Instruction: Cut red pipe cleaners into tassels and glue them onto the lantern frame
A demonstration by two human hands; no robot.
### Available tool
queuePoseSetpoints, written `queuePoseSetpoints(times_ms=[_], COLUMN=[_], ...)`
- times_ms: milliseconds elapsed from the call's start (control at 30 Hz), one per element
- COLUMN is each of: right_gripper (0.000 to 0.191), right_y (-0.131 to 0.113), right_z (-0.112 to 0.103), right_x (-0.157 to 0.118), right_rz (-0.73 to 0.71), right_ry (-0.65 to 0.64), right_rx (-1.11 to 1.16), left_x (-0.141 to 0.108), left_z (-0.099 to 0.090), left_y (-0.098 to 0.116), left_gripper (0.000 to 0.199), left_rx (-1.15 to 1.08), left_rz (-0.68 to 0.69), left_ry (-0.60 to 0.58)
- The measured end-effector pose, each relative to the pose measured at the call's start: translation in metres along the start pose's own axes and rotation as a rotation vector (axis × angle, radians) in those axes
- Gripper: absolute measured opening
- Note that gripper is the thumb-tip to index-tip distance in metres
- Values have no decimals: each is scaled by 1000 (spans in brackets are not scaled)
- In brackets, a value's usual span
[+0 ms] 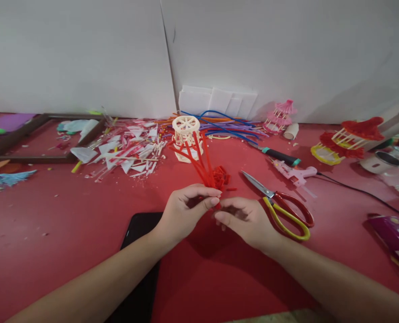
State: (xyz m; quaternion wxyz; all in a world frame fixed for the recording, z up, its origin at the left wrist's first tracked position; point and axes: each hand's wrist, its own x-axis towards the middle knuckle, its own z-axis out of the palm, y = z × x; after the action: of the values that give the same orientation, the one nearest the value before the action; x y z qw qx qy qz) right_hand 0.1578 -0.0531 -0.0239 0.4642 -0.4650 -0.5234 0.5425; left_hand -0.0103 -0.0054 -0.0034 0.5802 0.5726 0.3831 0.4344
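Note:
My left hand [184, 211] pinches a small bunch of red pipe cleaners [206, 168] between thumb and fingers. They fan upward and away from me. At their lower ends, the curled fingers of my right hand [246, 220] close in from the other side; their tips are partly hidden. Just behind the bunch lies a small heap of short red cut pieces [222, 176]. Scissors [276, 204] with one red and one yellow handle lie right of my right hand, blades half closed. A cream openwork model [186, 130] stands behind the pipe cleaners.
A black flat device [142, 269] lies under my left forearm. Paper and stick scraps [132, 152] cover the back left, beside a brown frame [45, 159]. Coloured pipe cleaners [226, 125] lie at the back. A pink glue gun [295, 172], its cord, a cutter [282, 157] and a red-roofed model [350, 137] are right.

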Motion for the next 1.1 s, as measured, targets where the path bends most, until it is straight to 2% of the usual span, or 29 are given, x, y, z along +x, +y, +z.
queuePoseSetpoints(times_ms=[167, 333, 467, 700, 867, 1100], right_gripper=[34, 34, 34, 34, 32, 33], right_y=[1, 1, -2, -5, -5, -8], right_z=[-3, -2, 0, 3, 4, 3], right_x=[6, 8, 6, 4, 5, 5], right_rz=[178, 289, 316, 151, 104, 138], right_ry=[-117, -135, -105, 63, 107, 59], right_rx=[328, 440, 390, 140, 68, 13], left_x=[1, 0, -1, -1, -3, -7], left_z=[1, 3, 3, 3, 5, 4], left_y=[-1, 3, 4, -2, -2, -2], left_gripper=[11, 9, 9, 16, 4, 12], left_rx=[-169, -235, -229, -113, -82, 1], left_rz=[-58, -67, -95, -66, -50, 27], left_ry=[-38, -98, -145, 69, 26, -3])
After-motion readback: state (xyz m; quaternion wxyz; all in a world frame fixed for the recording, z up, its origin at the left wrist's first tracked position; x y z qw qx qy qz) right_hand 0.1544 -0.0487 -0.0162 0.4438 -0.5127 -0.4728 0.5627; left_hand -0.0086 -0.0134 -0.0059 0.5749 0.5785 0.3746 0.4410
